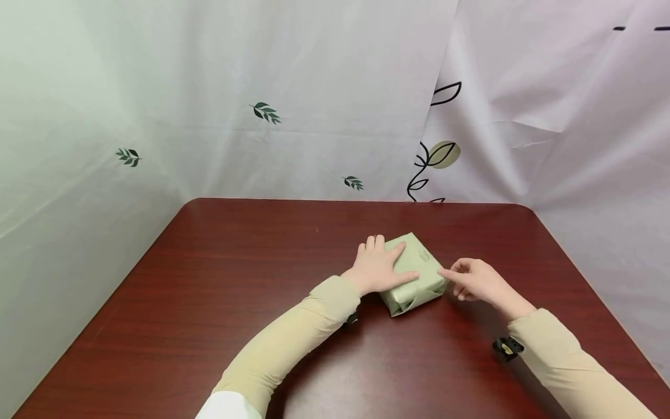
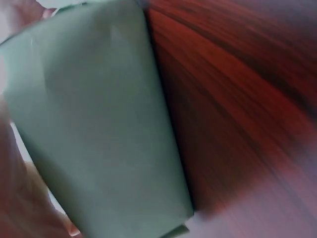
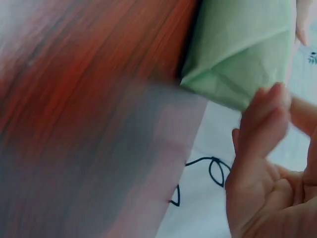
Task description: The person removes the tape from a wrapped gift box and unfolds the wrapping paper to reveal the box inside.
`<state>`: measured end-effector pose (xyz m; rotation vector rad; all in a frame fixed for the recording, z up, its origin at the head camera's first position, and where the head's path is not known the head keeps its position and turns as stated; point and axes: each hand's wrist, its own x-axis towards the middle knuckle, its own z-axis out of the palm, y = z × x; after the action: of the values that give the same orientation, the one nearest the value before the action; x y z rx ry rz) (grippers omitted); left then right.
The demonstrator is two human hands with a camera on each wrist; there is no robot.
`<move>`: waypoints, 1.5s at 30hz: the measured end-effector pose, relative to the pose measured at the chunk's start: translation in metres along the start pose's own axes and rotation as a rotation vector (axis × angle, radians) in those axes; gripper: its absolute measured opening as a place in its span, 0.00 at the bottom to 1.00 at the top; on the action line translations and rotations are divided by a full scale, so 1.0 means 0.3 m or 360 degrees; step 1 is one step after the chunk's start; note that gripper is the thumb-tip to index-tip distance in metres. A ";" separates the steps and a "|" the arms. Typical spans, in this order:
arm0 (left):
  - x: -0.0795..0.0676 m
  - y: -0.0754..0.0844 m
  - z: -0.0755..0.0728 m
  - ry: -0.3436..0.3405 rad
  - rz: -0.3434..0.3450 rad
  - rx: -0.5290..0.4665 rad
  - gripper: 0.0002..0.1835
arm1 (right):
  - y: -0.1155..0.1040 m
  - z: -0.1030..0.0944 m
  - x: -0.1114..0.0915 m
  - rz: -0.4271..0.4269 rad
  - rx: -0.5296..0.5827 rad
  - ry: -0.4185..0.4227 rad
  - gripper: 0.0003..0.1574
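A box-shaped package wrapped in pale green paper rests on the dark red table, right of its middle. Its near end shows folded paper flaps. My left hand lies on the package's top with fingers spread. In the left wrist view, a flat green side of the package fills much of the picture. At the right corner of the package, my right hand reaches in with one digit straight against the paper, the other fingers loosely bent. The right wrist view shows a triangular fold beside blurred fingertips.
The wood-grain table has rounded far corners. White curtains with leaf prints hang behind it and along both sides. A small black device is strapped at the right wrist, and a dark one shows under the left.
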<state>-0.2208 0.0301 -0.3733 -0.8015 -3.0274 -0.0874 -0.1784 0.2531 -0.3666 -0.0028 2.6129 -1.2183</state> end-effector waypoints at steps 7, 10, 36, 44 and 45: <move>-0.028 -0.043 -0.001 0.0093 0.0088 -0.0158 0.31 | -0.021 0.012 0.020 -0.0104 0.0385 -0.0021 0.31; -0.043 -0.047 0.002 0.0172 0.0082 -0.0265 0.27 | -0.021 0.017 0.025 -0.0195 0.0492 0.0012 0.34; -0.068 0.048 0.038 0.0005 -0.0029 0.0236 0.38 | -0.045 0.074 0.130 -0.0357 0.0016 0.0257 0.27; -0.070 0.047 0.037 0.0015 -0.0027 0.0250 0.38 | -0.052 0.079 0.114 -0.0365 -0.0162 0.0372 0.21; -0.070 0.046 0.038 0.0025 -0.0021 0.0250 0.38 | -0.053 0.079 0.112 -0.0366 -0.0172 0.0381 0.20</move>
<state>-0.1956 0.0322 -0.3843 -0.7641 -2.9785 0.1413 -0.2071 0.2211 -0.3769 -0.1949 2.9524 -1.2129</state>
